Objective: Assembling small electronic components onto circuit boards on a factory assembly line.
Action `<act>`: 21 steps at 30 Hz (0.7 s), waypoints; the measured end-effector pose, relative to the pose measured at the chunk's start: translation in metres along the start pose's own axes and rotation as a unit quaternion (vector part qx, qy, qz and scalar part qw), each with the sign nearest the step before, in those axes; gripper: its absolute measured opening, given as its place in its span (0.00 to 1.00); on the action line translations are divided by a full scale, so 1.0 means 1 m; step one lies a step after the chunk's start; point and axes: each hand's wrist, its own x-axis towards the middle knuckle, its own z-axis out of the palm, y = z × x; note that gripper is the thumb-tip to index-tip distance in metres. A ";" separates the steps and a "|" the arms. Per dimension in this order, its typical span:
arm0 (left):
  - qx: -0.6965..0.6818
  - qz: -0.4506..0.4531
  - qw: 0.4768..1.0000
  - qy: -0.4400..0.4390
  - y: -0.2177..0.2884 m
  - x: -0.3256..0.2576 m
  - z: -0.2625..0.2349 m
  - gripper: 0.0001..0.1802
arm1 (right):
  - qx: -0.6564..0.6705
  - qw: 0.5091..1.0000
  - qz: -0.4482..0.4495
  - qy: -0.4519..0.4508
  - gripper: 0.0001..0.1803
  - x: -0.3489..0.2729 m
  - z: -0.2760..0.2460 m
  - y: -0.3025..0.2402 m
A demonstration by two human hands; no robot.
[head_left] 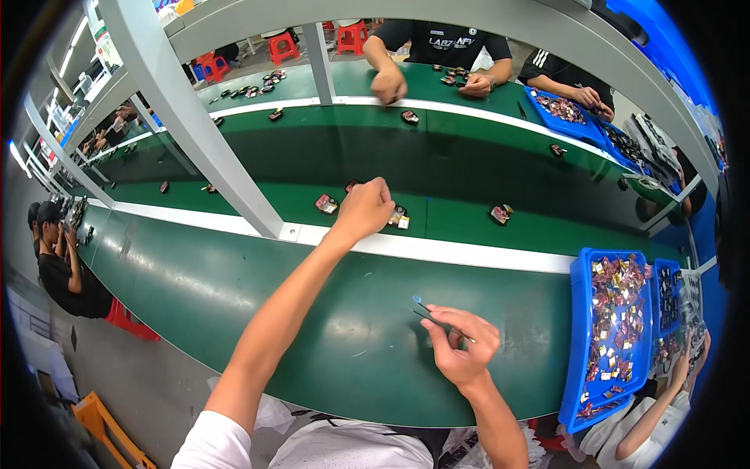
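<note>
blue parts tray (580, 336), red stools (283, 45), grey post (187, 117)

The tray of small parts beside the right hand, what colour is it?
The tray is bright blue, seen in the head view.

A tall white sign (104, 41) with a green top band hangs at the far upper left — no packages, screens or other labels can be made out.

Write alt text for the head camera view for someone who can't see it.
Seen from above, a person's left hand reaches out to small parts on a green conveyor belt, while the right hand holds tweezers over the green workbench. A blue tray of small parts sits at right; other workers sit around.
</note>
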 end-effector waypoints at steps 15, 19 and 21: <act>-0.434 -0.096 0.892 -0.076 0.027 -0.168 -0.011 0.08 | 0.223 0.910 0.349 0.017 0.08 -0.001 0.021 -0.015; -0.448 -0.080 0.888 -0.070 0.025 -0.171 -0.016 0.09 | 0.154 0.933 0.324 0.005 0.07 -0.003 0.030 -0.015; -0.435 -0.057 0.897 -0.049 0.025 -0.173 -0.019 0.09 | 0.136 0.937 0.323 0.004 0.07 -0.003 0.033 -0.017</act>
